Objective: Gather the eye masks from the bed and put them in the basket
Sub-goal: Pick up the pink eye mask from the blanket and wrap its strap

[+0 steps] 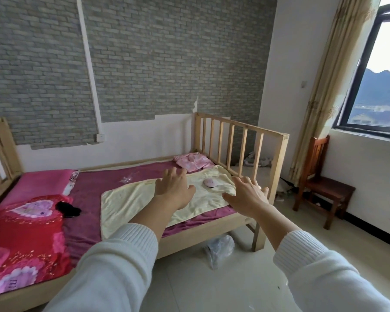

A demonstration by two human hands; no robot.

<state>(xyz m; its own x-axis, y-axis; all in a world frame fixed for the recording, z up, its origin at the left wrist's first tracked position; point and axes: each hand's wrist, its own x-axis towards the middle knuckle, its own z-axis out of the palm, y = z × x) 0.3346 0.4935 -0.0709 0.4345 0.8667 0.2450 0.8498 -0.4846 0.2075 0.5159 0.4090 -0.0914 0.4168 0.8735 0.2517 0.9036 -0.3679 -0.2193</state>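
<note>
A small pink eye mask (pixel 209 183) lies on a pale yellow towel (pixel 131 199) near the foot of the wooden bed (pixel 212 230). A black eye mask (pixel 67 209) lies further left on the purple sheet, beside the red flowered quilt (pixel 25 239). My left hand (pixel 175 188) reaches out over the towel, fingers spread, just left of the pink mask and holding nothing. My right hand (pixel 245 194) is stretched out to the right of that mask, fingers apart and empty. No basket is in view.
Folded pink clothing (pixel 193 162) lies at the bed's far corner by the slatted footboard (pixel 241 147). A crumpled clear wrapper (pixel 127 177) sits on the sheet. A plastic bag (pixel 220 249) lies on the floor under the bed. A wooden chair (pixel 322 183) stands by the window.
</note>
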